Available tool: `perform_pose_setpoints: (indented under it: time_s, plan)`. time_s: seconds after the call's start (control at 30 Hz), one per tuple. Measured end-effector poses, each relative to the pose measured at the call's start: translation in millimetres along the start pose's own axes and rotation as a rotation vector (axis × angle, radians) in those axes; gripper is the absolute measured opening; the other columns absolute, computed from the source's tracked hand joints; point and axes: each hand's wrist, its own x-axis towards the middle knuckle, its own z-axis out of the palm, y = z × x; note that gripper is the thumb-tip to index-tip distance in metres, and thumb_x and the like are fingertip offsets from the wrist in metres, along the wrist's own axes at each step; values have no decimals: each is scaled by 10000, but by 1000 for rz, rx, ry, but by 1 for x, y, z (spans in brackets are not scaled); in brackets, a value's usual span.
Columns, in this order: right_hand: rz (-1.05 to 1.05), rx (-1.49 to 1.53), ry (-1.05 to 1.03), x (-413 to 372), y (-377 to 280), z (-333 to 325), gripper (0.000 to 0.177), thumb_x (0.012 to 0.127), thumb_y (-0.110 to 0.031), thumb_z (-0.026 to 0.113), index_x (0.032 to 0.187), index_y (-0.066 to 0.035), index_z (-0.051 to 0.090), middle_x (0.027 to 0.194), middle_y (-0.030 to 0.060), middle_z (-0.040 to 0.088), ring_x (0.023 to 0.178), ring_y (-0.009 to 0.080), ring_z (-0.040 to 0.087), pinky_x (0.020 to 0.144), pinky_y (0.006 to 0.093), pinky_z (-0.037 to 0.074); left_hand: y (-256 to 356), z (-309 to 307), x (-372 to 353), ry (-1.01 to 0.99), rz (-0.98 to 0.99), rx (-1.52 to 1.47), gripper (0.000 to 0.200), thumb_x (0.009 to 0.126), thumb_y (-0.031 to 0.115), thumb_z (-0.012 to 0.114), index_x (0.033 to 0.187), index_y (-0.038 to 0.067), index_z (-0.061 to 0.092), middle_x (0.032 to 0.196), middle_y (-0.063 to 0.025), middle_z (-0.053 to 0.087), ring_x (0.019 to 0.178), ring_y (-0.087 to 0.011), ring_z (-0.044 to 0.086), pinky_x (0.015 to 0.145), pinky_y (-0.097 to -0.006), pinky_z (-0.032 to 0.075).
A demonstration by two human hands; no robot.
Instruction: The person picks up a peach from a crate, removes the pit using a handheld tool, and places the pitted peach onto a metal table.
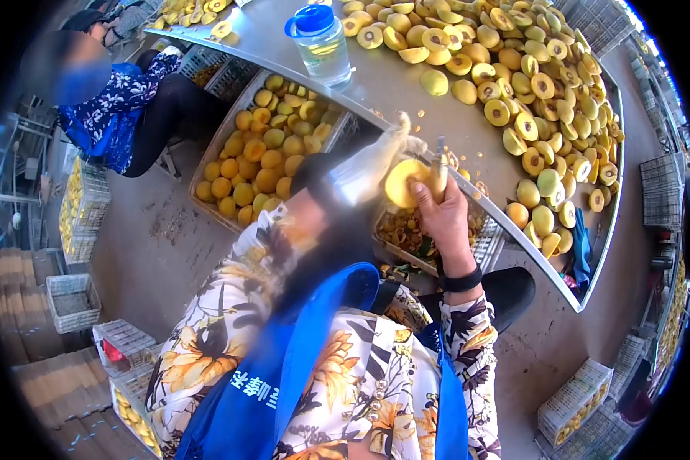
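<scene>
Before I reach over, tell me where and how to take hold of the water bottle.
Best wrap the clear body of the water bottle, below its blue lid, coming from the near edge of the table. It stands upright close to that edge, and its rounded wall should suit an encircling hold; fruit halves lie to its right.

The left hand [369,167], blurred, reaches forward just beside the right hand [441,214], curled in a grip.

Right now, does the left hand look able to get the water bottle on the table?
Probably yes: the left hand is at the table edge, and the bottle stands nearby, with only bare tabletop seen between them.
</scene>
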Motion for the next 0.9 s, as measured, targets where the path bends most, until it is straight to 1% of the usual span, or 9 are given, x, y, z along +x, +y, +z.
perform_pose_setpoints:
  time_s: [0.03, 0.1, 0.13, 0.2, 0.23, 0.27, 0.4, 0.53, 0.9]
  plan:
    - [28, 148, 66, 2, -6, 3, 298, 888, -243, 619, 1075, -22, 547, 636, 31, 568, 408, 80, 457, 378, 224, 385, -6, 5, -1, 6, 133, -58, 579, 944, 535, 347, 1130, 19, 533, 1016, -91, 610, 903, -178, 600, 794, -282, 495]
    - [211, 351, 138, 4, -20, 6, 264, 896, -237, 603, 1036, -23, 542, 621, 39, 561, 395, 89, 453, 361, 236, 376, -30, 7, 5, 12, 389, -170, 525, 965, 476, 356, 1156, 13, 513, 1027, -91, 605, 907, -180, 598, 827, -280, 484]
    - [221, 278, 169, 3, -14, 10, 257, 897, -242, 599, 1014, -20, 542, 627, 52, 571, 409, 105, 475, 374, 252, 392, -37, 5, 6, 219, 765, 482, 450, 984, 407, 358, 1140, 24, 533, 982, -77, 615, 895, -166, 591, 833, -280, 476]
    - [184, -11, 179, 0, -4, 18, 251, 899, -250, 591, 968, -14, 541, 637, 78, 590, 437, 139, 519, 400, 285, 424, -48, 3, 9, 302, 625, 364, 446, 986, 407, 350, 1120, 30, 547, 946, -72, 619, 859, -158, 590, 817, -277, 478]
    - [50, -224, 198, -7, -2, 24, 280, 887, -269, 605, 952, -4, 542, 665, 110, 619, 483, 189, 576, 449, 322, 462, -51, 0, 13, 242, 530, 63, 461, 982, 423, 348, 1098, 29, 556, 909, -74, 622, 819, -154, 593, 777, -275, 489]
    - [184, -330, 111, -10, -25, 17, 310, 869, -278, 616, 923, 15, 532, 708, 191, 635, 607, 333, 636, 548, 386, 489, -56, -3, 18, 214, 438, -247, 476, 979, 438, 345, 1076, 27, 566, 871, -77, 625, 779, -149, 596, 737, -272, 499]
    - [242, -351, -54, -26, -47, 10, 263, 871, -228, 596, 898, 14, 497, 696, 263, 592, 673, 435, 598, 552, 434, 474, -56, -17, 20, 181, 468, -144, 539, 960, 490, 352, 1054, 5, 566, 840, -95, 623, 746, -155, 615, 668, -273, 518]
    - [88, -383, -81, -35, -32, 12, 243, 852, -174, 602, 914, 10, 456, 685, 264, 586, 668, 451, 579, 544, 474, 455, -48, -7, 12, 277, 527, 89, 543, 963, 484, 352, 1067, -3, 567, 849, -99, 624, 764, -150, 612, 687, -264, 511]
    - [204, -375, -62, -48, -29, 16, 242, 855, -156, 580, 907, 35, 440, 722, 297, 581, 710, 473, 572, 587, 494, 466, -57, 18, 10, 375, 738, 325, 399, 978, 328, 423, 968, -19, 620, 865, -67, 645, 784, -121, 595, 694, -252, 485]
